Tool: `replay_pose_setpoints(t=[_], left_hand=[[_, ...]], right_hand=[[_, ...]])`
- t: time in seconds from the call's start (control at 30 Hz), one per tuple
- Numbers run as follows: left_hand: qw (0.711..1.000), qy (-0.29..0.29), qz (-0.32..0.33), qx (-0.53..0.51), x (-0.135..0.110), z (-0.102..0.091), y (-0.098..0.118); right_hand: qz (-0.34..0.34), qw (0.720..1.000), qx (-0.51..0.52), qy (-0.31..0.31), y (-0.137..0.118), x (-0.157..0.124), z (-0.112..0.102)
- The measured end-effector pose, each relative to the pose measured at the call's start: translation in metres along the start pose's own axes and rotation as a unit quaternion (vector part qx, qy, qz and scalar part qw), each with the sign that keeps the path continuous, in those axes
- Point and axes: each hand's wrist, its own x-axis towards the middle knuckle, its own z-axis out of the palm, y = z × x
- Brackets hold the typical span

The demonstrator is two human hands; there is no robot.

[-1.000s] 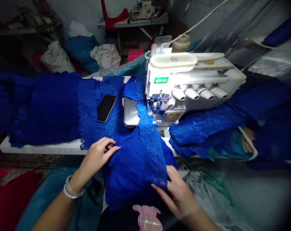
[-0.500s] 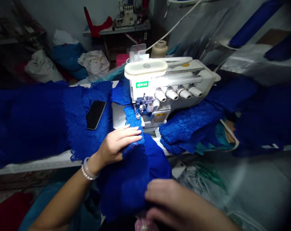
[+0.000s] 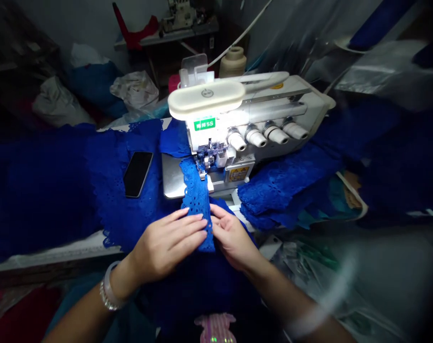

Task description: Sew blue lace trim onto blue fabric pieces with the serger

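Note:
A strip of blue eyelet lace fabric (image 3: 197,195) runs from under the presser foot of a white overlock sewing machine (image 3: 205,100) toward me. My left hand (image 3: 166,243) lies on the lace with its fingers stretched out, below the metal plate. Along the strip's right edge, my right hand (image 3: 232,238) pinches the fabric between thumb and fingers, close to my left fingertips. More blue cloth hangs down below both hands, in shadow.
A black phone (image 3: 139,174) rests on blue fabric to the left. Folded blue lace pieces (image 3: 273,190) are stacked right of the machine. A cone of thread (image 3: 233,62) stands behind it, with full sacks (image 3: 134,90) farther back. Plastic bags (image 3: 302,271) lie low at right.
My right hand has come up from near my lap to the fabric's right edge and grips it there. My left hand has slid back toward me, away from the presser foot.

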Motion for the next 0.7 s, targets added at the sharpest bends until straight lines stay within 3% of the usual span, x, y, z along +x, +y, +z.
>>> replay_pose_setpoints(t=[0.2, 0.7], left_hand=[[0.999, 0.015, 0.019, 0.034, 0.011, 0.001, 0.016], [0.999, 0.031, 0.000, 0.042, 0.014, 0.008, 0.008]], right_hand=[[0.036, 0.999, 0.024, 0.014, -0.007, -0.013, -0.003], [0.029, 0.998, 0.059, -0.010, -0.021, -0.004, 0.010]])
